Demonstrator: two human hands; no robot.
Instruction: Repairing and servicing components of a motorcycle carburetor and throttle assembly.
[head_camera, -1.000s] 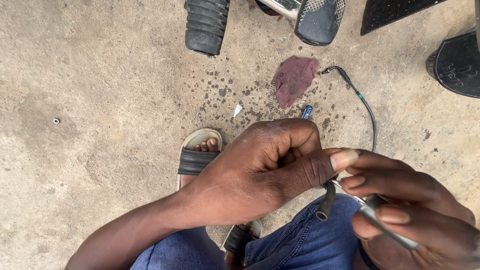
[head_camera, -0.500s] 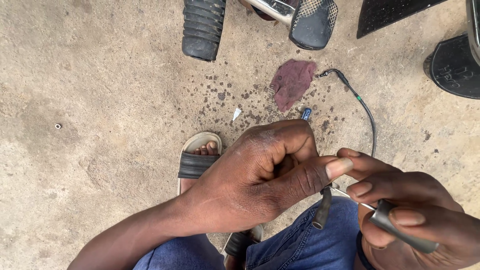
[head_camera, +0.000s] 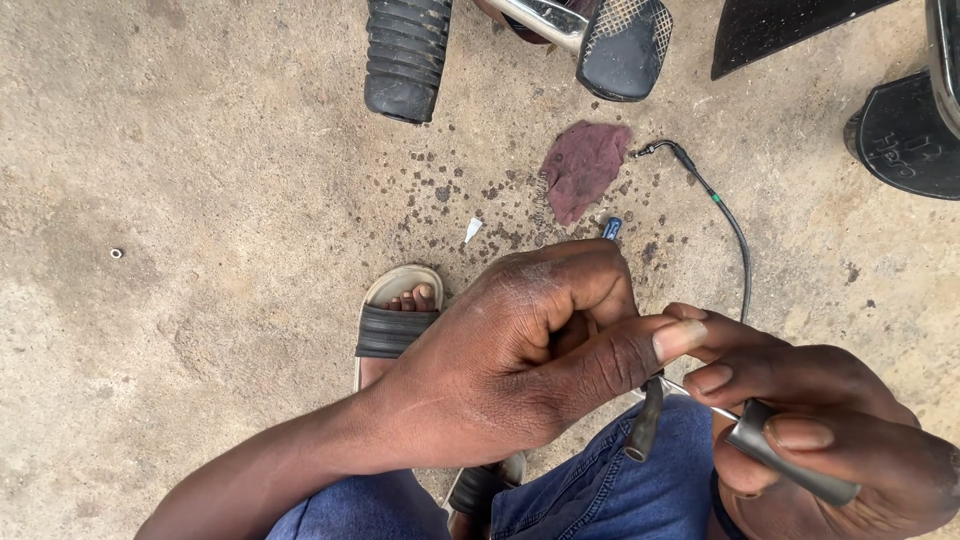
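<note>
Now, starting at the left, I see bare concrete (head_camera: 180, 200) and then my sandal (head_camera: 395, 325) with the toes showing, sitting where it sat half a second ago. My left hand (head_camera: 520, 370) is clenched, thumb stretched out to the right and pressing against the fingertips of the other hand; what it pinches inside the fist I cannot tell, but a short black tube (head_camera: 645, 420) hangs from under the thumb over my blue jeans (head_camera: 600, 490). Compared with a second back, that tube has barely shifted and the fist has stayed put. A thin metal wire (head_camera: 690, 395) runs from the thumb toward my right hand (head_camera: 830, 430), which grips a dark grey sleeve (head_camera: 790, 465) between thumb and fingers; this hand has come slightly lower and further right than before, and more of the sleeve shows. Above the hands, a black cable (head_camera: 735, 240) curves across the floor up to a maroon rag (head_camera: 585, 165), with a small blue bit (head_camera: 611, 228) just below the rag. Along the top edge lie a ribbed black footrest (head_camera: 405, 55) and a mesh pedal (head_camera: 625, 50), unchanged.
</note>
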